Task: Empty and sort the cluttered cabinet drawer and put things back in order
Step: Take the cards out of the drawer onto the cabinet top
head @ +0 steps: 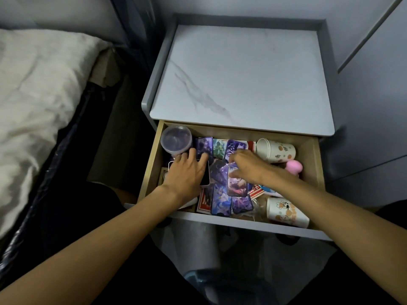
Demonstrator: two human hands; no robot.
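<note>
Two hands reach into the open wooden drawer [312, 170]. Near its front lie a white printed paper cup [286, 213] and glossy purple picture cards [221, 202]. The left hand [187, 170] rests flat, fingers spread, on a dark white-edged phone [206, 178]. The right hand [244, 164] pinches one such card [234, 180]. Farthest back stands a clear round plastic tub [176, 139].

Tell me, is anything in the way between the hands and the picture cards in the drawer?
Nothing visible is. The drawer is open; the right hand pinches one of the cards, and the left hand lies flat on a phone with fingertips on another card.
</note>
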